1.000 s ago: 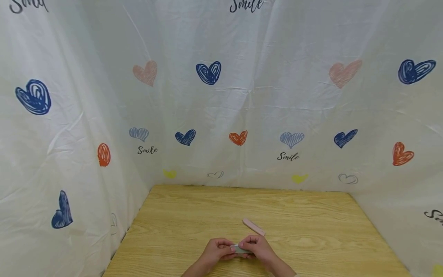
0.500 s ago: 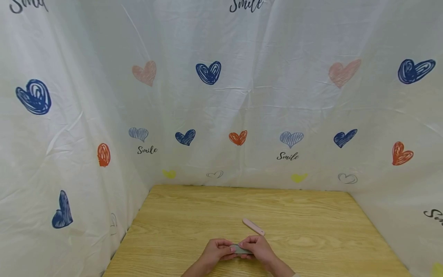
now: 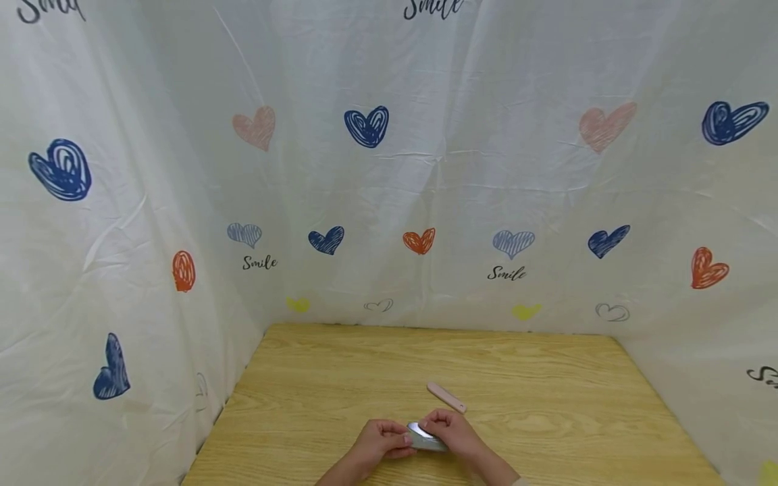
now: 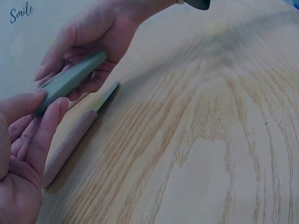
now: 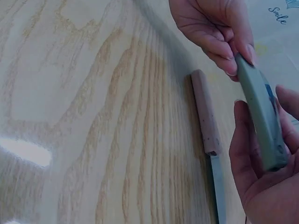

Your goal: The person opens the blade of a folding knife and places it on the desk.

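- Holding a green folding knife between both hands, the person keeps it in the air, just above the wooden table.
- The left hand pinches one end of the handle, thumb against fingers; the handle extends from this grip toward the right hand.
- The right hand holds the other end and pinches at the shiny metal piece (I suppose it is the blade); how its hidden fingers lie behind, I cannot tell.
- The long axis goes roughly from left to right across the body, and neither hand is nearer, because both touch the knife.
- What matters most, in my judgement, is this: the metal lies along the far edge of the handle, under the right fingertips, and its left end stands a little apart from the green part. The pivot is probably at the right-hand end.
- A pink knife lies flat on the table, its handle beyond the hands and its thin blade out; no hand touches it.
- The green handle looks smooth and matt, long, with rounded edges; the pink one is similar, with small dots like rivets.
- The table shows a yellowish, wavy grain, and behind it hangs a pale, creased curtain with printed hearts.
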The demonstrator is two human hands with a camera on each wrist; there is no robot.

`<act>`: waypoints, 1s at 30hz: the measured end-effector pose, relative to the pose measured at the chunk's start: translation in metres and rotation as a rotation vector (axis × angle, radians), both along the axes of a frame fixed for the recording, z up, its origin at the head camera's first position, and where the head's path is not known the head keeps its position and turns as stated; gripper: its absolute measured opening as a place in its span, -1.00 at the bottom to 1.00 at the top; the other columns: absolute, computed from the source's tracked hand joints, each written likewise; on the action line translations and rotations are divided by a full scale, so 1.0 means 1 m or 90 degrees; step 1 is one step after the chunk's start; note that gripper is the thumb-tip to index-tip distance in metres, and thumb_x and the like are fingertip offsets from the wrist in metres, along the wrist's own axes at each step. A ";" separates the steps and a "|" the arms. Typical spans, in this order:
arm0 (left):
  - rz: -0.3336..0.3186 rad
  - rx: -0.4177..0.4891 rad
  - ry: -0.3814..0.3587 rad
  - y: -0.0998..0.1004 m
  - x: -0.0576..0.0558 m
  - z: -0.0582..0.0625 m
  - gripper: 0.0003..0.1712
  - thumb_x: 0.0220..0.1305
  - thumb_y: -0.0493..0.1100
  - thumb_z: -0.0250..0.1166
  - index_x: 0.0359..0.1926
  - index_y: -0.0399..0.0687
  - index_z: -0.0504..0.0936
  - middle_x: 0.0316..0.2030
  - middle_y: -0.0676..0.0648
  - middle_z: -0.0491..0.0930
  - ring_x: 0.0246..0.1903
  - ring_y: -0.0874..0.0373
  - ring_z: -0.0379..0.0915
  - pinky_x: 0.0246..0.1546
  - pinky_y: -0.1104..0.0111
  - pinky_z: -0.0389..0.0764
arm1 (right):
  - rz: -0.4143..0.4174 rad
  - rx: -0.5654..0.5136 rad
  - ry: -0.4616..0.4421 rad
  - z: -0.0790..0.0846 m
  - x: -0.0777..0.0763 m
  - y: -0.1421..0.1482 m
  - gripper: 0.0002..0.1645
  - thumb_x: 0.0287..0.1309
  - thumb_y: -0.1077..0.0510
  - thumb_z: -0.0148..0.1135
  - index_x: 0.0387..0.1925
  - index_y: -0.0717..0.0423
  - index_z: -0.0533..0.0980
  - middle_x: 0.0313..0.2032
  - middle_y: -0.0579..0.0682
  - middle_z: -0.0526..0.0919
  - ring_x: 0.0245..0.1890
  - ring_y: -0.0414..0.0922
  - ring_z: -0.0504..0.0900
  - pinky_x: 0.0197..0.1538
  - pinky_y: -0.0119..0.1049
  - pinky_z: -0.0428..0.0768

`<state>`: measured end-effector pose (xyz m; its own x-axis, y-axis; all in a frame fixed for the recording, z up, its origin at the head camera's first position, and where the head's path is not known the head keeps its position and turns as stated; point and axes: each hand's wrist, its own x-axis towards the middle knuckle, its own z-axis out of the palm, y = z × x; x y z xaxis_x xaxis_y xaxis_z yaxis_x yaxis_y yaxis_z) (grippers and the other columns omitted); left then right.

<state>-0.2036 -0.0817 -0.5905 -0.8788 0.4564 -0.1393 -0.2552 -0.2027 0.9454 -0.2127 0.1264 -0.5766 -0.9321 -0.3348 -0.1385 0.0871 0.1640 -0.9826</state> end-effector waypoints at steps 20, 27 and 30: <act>-0.036 -0.031 -0.028 0.003 0.001 -0.001 -0.72 0.22 -0.35 0.31 -0.10 -0.50 0.61 -0.32 -0.19 0.74 -0.30 0.10 0.72 -0.18 0.31 0.72 | 0.064 0.009 0.025 0.002 -0.004 0.007 -0.66 0.22 0.05 0.28 -0.21 0.30 0.62 -0.28 0.00 0.72 -0.35 -0.30 0.55 -0.29 -0.51 0.49; -0.010 -0.038 0.010 -0.002 0.003 0.003 -0.69 0.23 -0.34 0.30 -0.11 -0.58 0.57 -0.36 -0.10 0.72 -0.34 0.18 0.69 -0.16 0.30 0.72 | -0.043 -0.053 -0.021 0.010 -0.013 0.025 -0.74 0.23 0.10 0.27 -0.23 0.27 0.59 -0.34 -0.10 0.72 -0.41 -0.32 0.55 -0.34 -0.47 0.57; 0.021 -0.033 0.013 -0.005 0.002 0.002 -0.70 0.23 -0.36 0.29 -0.11 -0.59 0.56 -0.37 -0.07 0.70 -0.34 0.20 0.68 -0.17 0.34 0.72 | -0.098 -0.073 -0.041 0.012 -0.015 0.036 -0.85 0.24 0.13 0.25 -0.29 0.16 0.57 -0.47 -0.21 0.66 -0.45 -0.30 0.57 -0.34 -0.44 0.60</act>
